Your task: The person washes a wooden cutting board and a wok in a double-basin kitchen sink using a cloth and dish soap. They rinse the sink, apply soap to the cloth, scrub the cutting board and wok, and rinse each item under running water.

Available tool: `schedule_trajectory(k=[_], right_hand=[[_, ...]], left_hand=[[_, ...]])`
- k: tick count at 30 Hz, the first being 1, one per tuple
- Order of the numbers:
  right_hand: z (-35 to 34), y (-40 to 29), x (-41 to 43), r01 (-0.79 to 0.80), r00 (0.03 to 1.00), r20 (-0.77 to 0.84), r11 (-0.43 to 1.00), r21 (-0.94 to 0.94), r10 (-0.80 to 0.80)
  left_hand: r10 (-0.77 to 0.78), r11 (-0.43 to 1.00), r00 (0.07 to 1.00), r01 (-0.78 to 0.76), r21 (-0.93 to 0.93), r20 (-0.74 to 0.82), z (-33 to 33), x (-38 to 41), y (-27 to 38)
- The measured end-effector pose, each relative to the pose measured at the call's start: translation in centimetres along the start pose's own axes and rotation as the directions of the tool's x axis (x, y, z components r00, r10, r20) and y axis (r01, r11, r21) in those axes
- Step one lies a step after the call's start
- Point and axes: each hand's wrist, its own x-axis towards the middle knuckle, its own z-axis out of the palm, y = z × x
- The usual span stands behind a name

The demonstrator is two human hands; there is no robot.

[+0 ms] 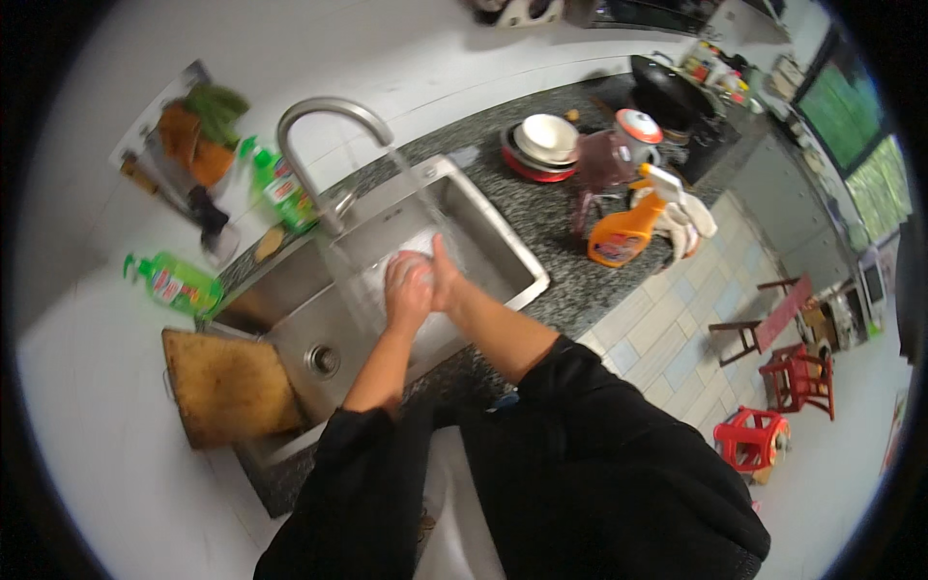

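Over the stainless steel sink (464, 395), my left hand (409, 291) and my right hand (444, 281) are pressed together. The fingers of the left curl against the right, whose thumb points up and whose fingers are mostly hidden. No object shows between the palms, though what they cover is hidden. Water (424, 190) runs from the curved faucet (330, 106) and falls just beyond my hands. A whitish patch, foam or glare, shows in the basin behind them. The drain (322, 360) lies left of my forearms.
A wooden cutting board (228, 388) leans over the sink's left end. Two green pump bottles (279, 190) stand behind it. To the right, on the granite counter (536, 210), are stacked bowls (549, 139), an orange spray bottle (625, 230), a lidded enamel mug (639, 130) and a wok (670, 94).
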Motion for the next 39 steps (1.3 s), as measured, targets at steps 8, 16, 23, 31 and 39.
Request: schedule_trajectory(k=[8,16,23,31,39], right_hand=[[-0.6,0.8,3.3,0.293,0.956,-0.042,0.935,0.200,-0.290],[1.0,-1.2,2.5,0.311,0.829,-0.141,0.657,-0.687,-0.540],[2.1,-1.2,1.7,0.063,0.607,0.260,-0.280,-0.958,-0.751],[1.7,2.1,-0.1,-0.075,0.674,0.328,-0.502,-0.861,-0.662],[-5.5,2.5,-0.1,0.145,0.777,0.576,-0.820,-0.554,-0.252]], left_hand=[[-0.306,0.952,0.947,0.302,0.051,0.096,0.7,4.8,0.4],[-0.488,0.873,0.873,0.488,0.012,-0.002,0.1,8.3,-0.1],[-0.692,0.690,0.721,0.662,-0.293,-0.001,-0.3,7.9,-1.8],[-0.941,-0.033,0.221,0.694,-0.719,0.256,0.1,3.5,-3.1],[-0.798,0.071,0.467,0.700,-0.710,0.381,-2.4,1.2,-4.6]])
